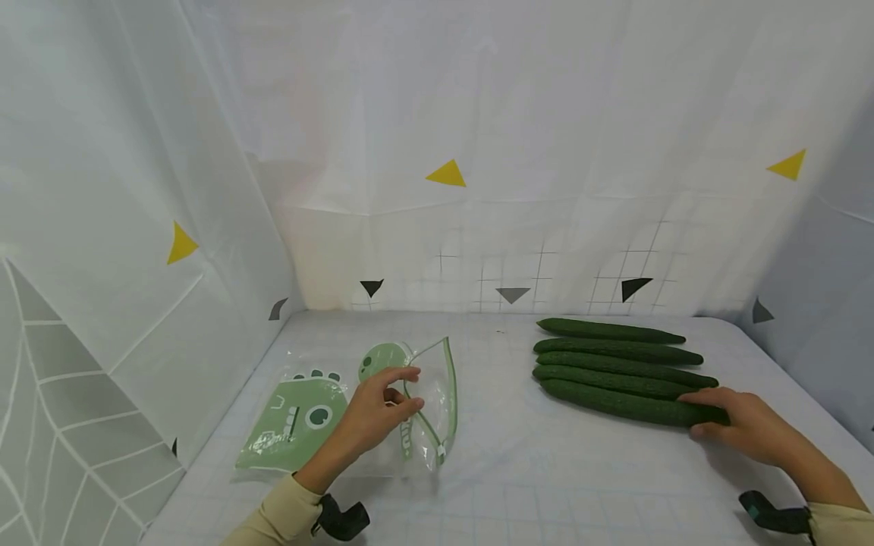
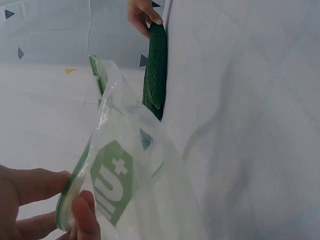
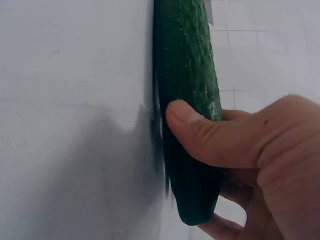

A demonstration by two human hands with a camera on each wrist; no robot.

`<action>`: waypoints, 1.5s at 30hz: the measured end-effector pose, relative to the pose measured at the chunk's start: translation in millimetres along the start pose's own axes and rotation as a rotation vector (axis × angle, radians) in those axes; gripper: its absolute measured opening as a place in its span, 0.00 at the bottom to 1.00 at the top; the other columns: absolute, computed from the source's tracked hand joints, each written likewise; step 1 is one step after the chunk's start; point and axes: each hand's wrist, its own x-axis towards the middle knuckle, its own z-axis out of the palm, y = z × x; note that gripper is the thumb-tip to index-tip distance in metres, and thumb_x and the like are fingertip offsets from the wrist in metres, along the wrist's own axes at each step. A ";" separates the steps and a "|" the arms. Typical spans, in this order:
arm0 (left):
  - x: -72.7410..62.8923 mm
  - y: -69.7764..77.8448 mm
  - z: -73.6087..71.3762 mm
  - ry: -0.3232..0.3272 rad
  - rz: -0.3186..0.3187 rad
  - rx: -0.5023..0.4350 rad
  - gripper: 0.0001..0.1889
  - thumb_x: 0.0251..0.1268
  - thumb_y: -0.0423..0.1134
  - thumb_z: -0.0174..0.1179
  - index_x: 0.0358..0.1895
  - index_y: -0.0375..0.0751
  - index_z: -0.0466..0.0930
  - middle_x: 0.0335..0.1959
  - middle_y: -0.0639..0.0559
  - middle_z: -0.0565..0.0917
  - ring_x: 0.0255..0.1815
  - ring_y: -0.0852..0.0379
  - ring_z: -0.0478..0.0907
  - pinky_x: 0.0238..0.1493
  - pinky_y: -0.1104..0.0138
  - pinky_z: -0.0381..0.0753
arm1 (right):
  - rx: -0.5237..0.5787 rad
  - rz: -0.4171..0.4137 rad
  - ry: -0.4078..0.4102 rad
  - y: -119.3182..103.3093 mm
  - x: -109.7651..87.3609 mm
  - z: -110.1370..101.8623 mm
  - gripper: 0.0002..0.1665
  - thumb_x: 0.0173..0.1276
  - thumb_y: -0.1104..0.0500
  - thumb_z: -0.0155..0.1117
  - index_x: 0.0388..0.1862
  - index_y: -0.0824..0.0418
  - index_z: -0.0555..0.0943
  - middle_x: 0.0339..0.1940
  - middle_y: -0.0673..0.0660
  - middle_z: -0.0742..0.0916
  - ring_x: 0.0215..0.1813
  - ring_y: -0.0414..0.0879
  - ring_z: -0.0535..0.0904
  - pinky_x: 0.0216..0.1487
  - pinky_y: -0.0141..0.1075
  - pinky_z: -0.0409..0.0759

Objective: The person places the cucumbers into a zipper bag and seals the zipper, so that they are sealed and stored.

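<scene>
A clear zip bag (image 1: 290, 428) with a green cartoon print lies at the left, its green-edged mouth standing open toward the right. My left hand (image 1: 369, 417) holds the rim of that mouth; in the left wrist view the thumb and fingers are on either side of the green zip strip (image 2: 75, 187). At the right, several long dark green cucumbers lie side by side. The right hand (image 1: 751, 428) grips the right end of the nearest cucumber (image 1: 614, 402). Seen from the right wrist, the thumb presses one side of this cucumber (image 3: 185, 65) and the fingers curl behind it, partly hidden.
A white cloth with faint grid lines covers the table (image 1: 505, 485). White sheets form a back wall (image 1: 546, 114) and side walls, marked with yellow and dark triangles. The farthest cucumber (image 1: 608, 331) lies slightly apart from the others.
</scene>
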 end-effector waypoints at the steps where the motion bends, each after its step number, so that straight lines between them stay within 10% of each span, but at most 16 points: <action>1: -0.2 0.0 0.0 0.000 0.002 -0.004 0.24 0.67 0.37 0.72 0.66 0.41 0.82 0.58 0.43 0.82 0.39 0.56 0.83 0.35 0.64 0.81 | 0.009 -0.005 0.000 -0.3 -1.0 0.3 0.32 0.58 0.56 0.82 0.58 0.70 0.84 0.56 0.75 0.84 0.59 0.79 0.76 0.52 0.71 0.73; 36: -0.3 -1.4 0.7 -0.010 0.004 0.011 0.24 0.68 0.36 0.70 0.67 0.45 0.81 0.59 0.44 0.82 0.39 0.56 0.83 0.36 0.64 0.82 | 0.070 -0.061 0.063 -4.4 -5.9 0.0 0.30 0.65 0.56 0.78 0.62 0.70 0.83 0.58 0.74 0.84 0.59 0.78 0.76 0.49 0.70 0.75; 45: -0.5 1.0 1.3 -0.006 0.004 -0.004 0.23 0.68 0.38 0.71 0.66 0.45 0.82 0.60 0.43 0.82 0.39 0.56 0.82 0.35 0.64 0.82 | 0.053 -0.072 0.081 -21.1 -1.5 -2.4 0.29 0.65 0.57 0.77 0.62 0.68 0.83 0.57 0.71 0.85 0.51 0.66 0.82 0.44 0.57 0.81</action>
